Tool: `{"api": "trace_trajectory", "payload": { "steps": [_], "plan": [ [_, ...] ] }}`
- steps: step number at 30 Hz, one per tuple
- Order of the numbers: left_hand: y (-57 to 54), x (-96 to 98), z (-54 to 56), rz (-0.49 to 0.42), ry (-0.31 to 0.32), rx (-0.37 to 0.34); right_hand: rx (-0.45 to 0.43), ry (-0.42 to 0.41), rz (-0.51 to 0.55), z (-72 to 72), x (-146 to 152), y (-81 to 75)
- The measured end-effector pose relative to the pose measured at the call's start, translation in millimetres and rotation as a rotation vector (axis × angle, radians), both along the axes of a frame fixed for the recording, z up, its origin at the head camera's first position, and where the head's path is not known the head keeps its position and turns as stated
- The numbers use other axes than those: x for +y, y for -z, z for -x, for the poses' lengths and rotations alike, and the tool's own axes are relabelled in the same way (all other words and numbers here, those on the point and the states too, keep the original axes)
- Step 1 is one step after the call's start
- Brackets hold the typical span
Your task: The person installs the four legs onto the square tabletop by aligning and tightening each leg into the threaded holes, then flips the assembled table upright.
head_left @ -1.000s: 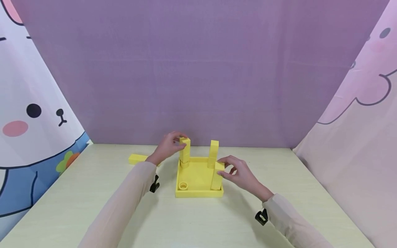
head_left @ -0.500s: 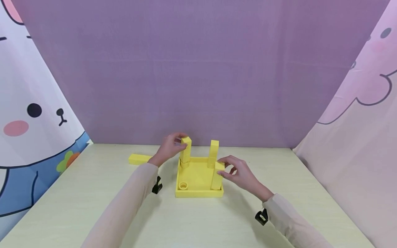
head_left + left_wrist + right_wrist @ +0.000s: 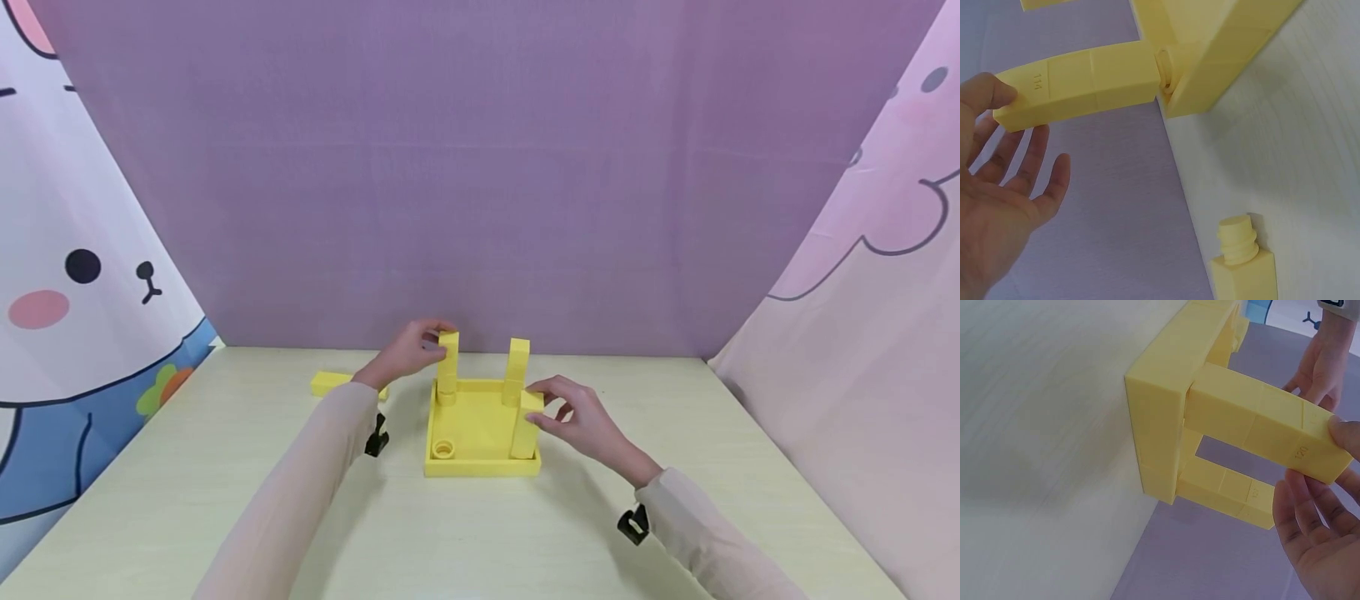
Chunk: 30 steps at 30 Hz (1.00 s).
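Observation:
A shallow yellow square tray [image 3: 480, 468] with a raised rim lies on the table. My left hand [image 3: 408, 348] pinches the top of a square yellow leg [image 3: 447, 362] standing at the far left corner. In the left wrist view this leg [image 3: 1085, 81] bears raised digits, and a ring of screw thread shows at its base by the socket. My right hand [image 3: 581, 417] holds the top of the near right leg [image 3: 527, 427] between thumb and fingers. That leg [image 3: 1254, 415] meets the tray's corner in the right wrist view. A third leg [image 3: 516, 371] stands untouched at the far right corner.
The near left corner has a round threaded socket [image 3: 443, 450]. Left of the tray, a loose yellow leg [image 3: 330, 383] lies on the table, partly behind my left wrist; its screw end [image 3: 1238, 240] shows in the left wrist view. A purple cloth [image 3: 480, 208] hangs behind the table.
The leg in my left hand has turned and shifted slightly, now with one broad face toward the head camera. The left forearm has moved a little, while the right hand has kept still.

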<state>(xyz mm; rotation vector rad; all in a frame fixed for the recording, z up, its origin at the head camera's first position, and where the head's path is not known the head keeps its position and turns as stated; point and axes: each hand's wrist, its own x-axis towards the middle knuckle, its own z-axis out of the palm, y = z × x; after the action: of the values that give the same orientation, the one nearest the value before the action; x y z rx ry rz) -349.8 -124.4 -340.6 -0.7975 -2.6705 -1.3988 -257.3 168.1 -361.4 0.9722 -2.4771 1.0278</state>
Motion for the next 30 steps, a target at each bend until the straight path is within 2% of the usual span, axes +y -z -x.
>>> {"api": "trace_trajectory", "payload": {
  "steps": [6, 15, 19, 24, 30],
  "plan": [
    [3.1, 2.8, -4.5, -0.025, -0.038, 0.020, -0.003, 0.002, 0.002, -0.8, 0, -0.5],
    [17.4, 14.5, -7.1, -0.068, -0.234, 0.099, 0.000, -0.008, 0.010, -1.4, 0, -0.5],
    [19.7, 18.6, -8.9, -0.069, -0.284, 0.131, 0.006, -0.005, 0.006, -1.4, 0, 0.3],
    [18.7, 19.2, -9.8, -0.073, -0.272, 0.138, 0.011, -0.007, 0.004, -1.2, 1, 0.7],
    [14.5, 12.2, -6.0, -0.060, -0.179, 0.094, 0.014, -0.010, 0.006, -1.8, 0, 0.0]
  ]
}}
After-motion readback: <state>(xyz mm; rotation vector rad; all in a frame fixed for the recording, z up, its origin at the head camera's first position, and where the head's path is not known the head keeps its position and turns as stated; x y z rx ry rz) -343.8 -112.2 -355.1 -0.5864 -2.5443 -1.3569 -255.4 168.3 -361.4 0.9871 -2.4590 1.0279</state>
